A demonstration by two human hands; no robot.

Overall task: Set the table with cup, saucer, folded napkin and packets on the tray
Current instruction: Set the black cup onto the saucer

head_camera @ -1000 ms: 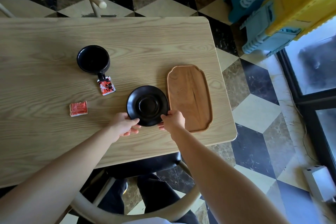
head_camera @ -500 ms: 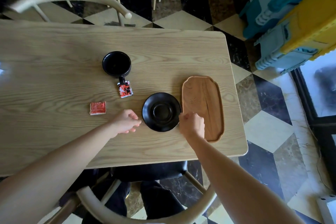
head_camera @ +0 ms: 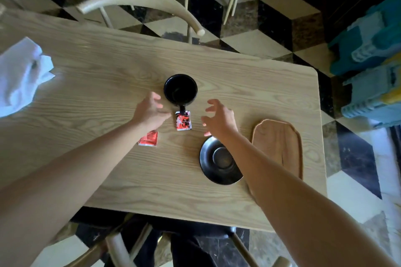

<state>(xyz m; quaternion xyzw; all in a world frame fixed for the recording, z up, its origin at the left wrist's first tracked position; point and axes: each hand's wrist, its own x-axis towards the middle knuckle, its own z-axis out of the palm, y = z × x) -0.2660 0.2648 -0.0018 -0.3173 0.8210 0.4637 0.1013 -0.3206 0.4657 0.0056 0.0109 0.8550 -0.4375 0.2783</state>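
Packet (head_camera: 148,138) half under left forearm (head_camera: 97,154) — saucer (head_camera: 219,161) edge covered too

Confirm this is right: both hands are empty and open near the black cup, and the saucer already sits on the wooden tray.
Not quite. The head view shows the saucer on the table beside the wooden tray, not on it. The left hand and right hand are indeed empty and open near the black cup.

Matt wooden tray (head_camera: 280,145), glossy saucer (head_camera: 213,162)

Bare table (head_camera: 108,84) flanks the cup (head_camera: 180,89); a packet (head_camera: 183,120) seemingly touches its handle, crowding the near side.
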